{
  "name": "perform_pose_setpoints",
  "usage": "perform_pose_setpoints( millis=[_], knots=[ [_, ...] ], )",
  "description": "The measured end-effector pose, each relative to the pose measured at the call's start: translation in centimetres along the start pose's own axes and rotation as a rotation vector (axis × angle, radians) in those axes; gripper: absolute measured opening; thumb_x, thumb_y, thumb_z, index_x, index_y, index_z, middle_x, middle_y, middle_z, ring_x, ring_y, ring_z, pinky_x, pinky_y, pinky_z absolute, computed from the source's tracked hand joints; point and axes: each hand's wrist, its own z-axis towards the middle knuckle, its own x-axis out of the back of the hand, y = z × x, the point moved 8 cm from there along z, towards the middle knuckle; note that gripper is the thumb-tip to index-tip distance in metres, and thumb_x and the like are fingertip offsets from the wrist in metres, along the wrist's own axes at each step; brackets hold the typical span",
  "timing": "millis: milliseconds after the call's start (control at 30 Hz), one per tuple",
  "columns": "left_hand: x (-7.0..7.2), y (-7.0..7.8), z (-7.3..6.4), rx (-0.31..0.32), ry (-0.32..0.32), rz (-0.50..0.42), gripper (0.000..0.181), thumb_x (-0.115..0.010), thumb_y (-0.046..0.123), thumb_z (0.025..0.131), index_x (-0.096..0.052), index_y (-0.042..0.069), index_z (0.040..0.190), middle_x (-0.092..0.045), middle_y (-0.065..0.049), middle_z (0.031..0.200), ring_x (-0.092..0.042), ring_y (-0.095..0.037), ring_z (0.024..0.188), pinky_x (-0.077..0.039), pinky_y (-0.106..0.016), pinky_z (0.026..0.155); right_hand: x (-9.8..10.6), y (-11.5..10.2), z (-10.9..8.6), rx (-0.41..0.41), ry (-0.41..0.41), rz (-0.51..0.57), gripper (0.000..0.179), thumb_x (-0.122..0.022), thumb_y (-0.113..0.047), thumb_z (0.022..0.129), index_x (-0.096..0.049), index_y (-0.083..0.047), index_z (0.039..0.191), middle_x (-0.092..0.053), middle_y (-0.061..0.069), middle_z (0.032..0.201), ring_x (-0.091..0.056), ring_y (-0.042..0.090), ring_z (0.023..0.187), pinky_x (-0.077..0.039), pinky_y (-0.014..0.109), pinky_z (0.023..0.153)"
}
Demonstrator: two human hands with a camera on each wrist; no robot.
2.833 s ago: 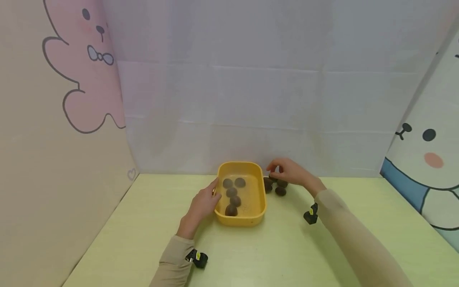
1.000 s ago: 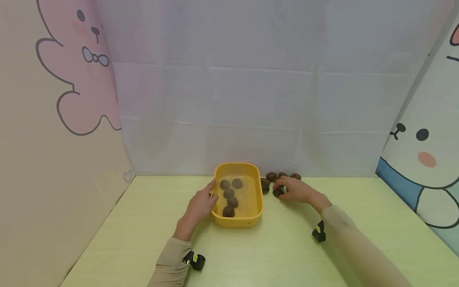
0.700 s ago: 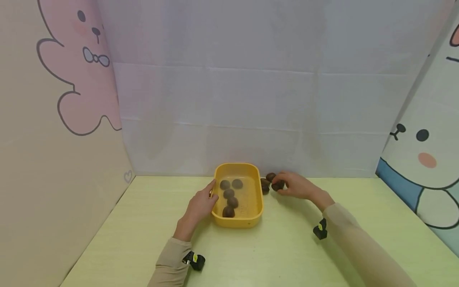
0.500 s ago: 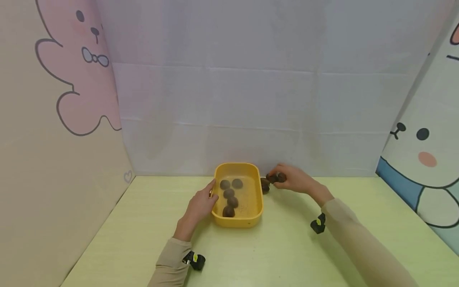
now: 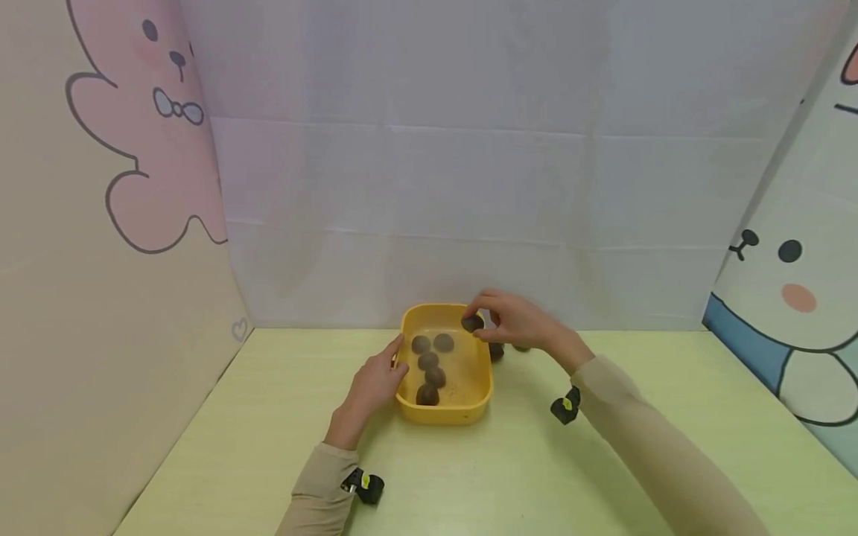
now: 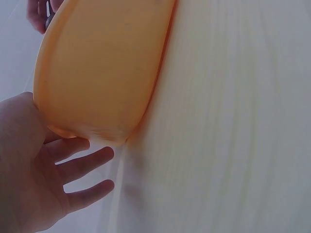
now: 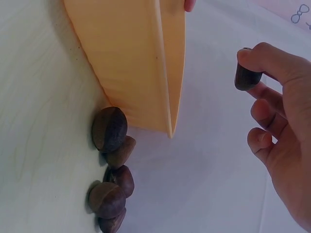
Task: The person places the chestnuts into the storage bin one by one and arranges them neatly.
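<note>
A yellow plastic tub (image 5: 445,415) stands near the back of the table with several chestnuts (image 5: 427,362) on its floor. My left hand (image 5: 372,383) holds its left rim, thumb over the edge; in the left wrist view three fingers spread outside the wall (image 6: 97,82). Over the tub's back right corner my right hand (image 5: 519,320) pinches one chestnut (image 5: 472,323) between thumb and fingers. The right wrist view shows that chestnut (image 7: 248,73) raised above the rim. More chestnuts (image 7: 109,128) lie on the table against the tub's right side, partly hidden by the right hand in the head view.
Behind the tub hangs a white cloth wall (image 5: 415,186) at the table's back edge. Side panels carry a pink cartoon bear (image 5: 161,171) at left and a white cartoon animal (image 5: 798,298) at right. The pale yellow-green table (image 5: 469,484) extends in front.
My right hand has picked a chestnut from the group on the right and carried it left, over the tub's rim. The left hand and tub have stayed put during the last second.
</note>
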Motion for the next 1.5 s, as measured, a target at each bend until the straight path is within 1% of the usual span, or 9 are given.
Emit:
perform_pose_setpoints(
  millis=[200,367,567,733,800,967,1067,1267,1500],
  knots=[
    [-0.1,0.1,-0.1,0.001,-0.011,0.006,0.060,-0.051,0.021,0.096,-0.038,0.014,0.154,-0.068,-0.013,0.101,-0.044,-0.015,0.056,-0.035,-0.028,0.052,-1.5,-0.5,1.8,-0.009,-0.076,-0.024,0.025,-0.074,-0.020,0.086,-0.072,-0.017,0.111,-0.064,-0.001,0.107,-0.054,0.015,0.084,-0.047,0.029,0.074],
    [0.0,0.2,-0.2,0.011,-0.012,0.008,0.059,-0.051,0.021,0.096,-0.038,0.014,0.154,-0.069,-0.013,0.106,-0.046,-0.015,0.058,-0.035,-0.028,0.053,-3.5,-0.4,3.0,-0.002,-0.154,-0.075,0.027,-0.073,-0.020,0.087,-0.072,-0.019,0.114,-0.064,-0.001,0.111,-0.060,0.020,0.094,-0.050,0.034,0.082],
    [0.0,0.3,-0.1,0.005,-0.013,0.007,0.060,-0.050,0.021,0.096,-0.038,0.013,0.154,-0.067,-0.012,0.099,-0.044,-0.014,0.057,-0.035,-0.028,0.053,-5.2,-0.3,4.0,-0.011,-0.251,-0.085,0.030,-0.073,-0.019,0.088,-0.071,-0.014,0.117,-0.065,0.002,0.116,-0.063,0.026,0.106,-0.051,0.040,0.092],
    [0.4,0.4,-0.1,0.003,0.004,0.007,0.060,-0.051,0.021,0.096,-0.039,0.013,0.154,-0.068,-0.013,0.103,-0.045,-0.015,0.057,-0.036,-0.028,0.053,-6.6,-0.2,4.9,0.027,-0.309,-0.077,0.022,-0.070,-0.018,0.090,-0.072,-0.012,0.111,-0.069,0.003,0.110,-0.064,0.025,0.102,-0.050,0.037,0.091],
    [0.4,0.4,-0.2,0.003,0.005,0.005,0.059,-0.051,0.021,0.096,-0.039,0.012,0.154,-0.068,-0.013,0.102,-0.045,-0.015,0.057,-0.035,-0.029,0.053,-7.3,0.0,5.0,0.014,-0.338,-0.066,0.019,-0.070,-0.018,0.090,-0.072,-0.011,0.107,-0.070,0.003,0.105,-0.064,0.025,0.098,-0.050,0.036,0.088],
    [0.1,0.3,-0.4,0.008,-0.007,0.002,0.060,-0.050,0.020,0.096,-0.038,0.012,0.154,-0.068,-0.014,0.101,-0.047,-0.016,0.060,-0.035,-0.029,0.054,-8.9,0.8,4.7,-0.053,-0.403,-0.101,0.013,-0.072,-0.021,0.088,-0.070,-0.019,0.101,-0.066,-0.006,0.095,-0.060,0.014,0.089,-0.049,0.031,0.084],
    [0.0,0.2,-0.5,0.011,-0.008,0.003,0.060,-0.050,0.020,0.096,-0.039,0.012,0.154,-0.067,-0.012,0.098,-0.046,-0.016,0.059,-0.035,-0.029,0.054,-9.6,0.8,4.6,-0.058,-0.420,-0.105,0.014,-0.071,-0.018,0.088,-0.071,-0.019,0.102,-0.065,-0.007,0.095,-0.058,0.012,0.089,-0.050,0.032,0.085],
    [0.1,0.3,-0.4,-0.003,-0.002,0.002,0.060,-0.050,0.019,0.095,-0.038,0.011,0.154,-0.053,-0.004,0.072,-0.039,-0.014,0.053,-0.032,-0.028,0.051,-10.4,1.0,4.6,-0.083,-0.469,-0.169,0.018,-0.071,-0.017,0.089,-0.072,-0.018,0.107,-0.067,-0.006,0.100,-0.059,0.012,0.095,-0.049,0.034,0.091],
    [0.3,0.3,-0.2,-0.001,-0.003,0.010,0.060,-0.049,0.020,0.096,-0.038,0.013,0.154,-0.058,-0.005,0.077,-0.041,-0.015,0.055,-0.033,-0.029,0.051,-11.3,1.3,4.7,-0.086,-0.514,-0.236,0.010,-0.067,-0.015,0.091,-0.070,-0.024,0.096,-0.060,-0.009,0.098,-0.055,0.011,0.088,-0.049,0.031,0.085]
  ],
)
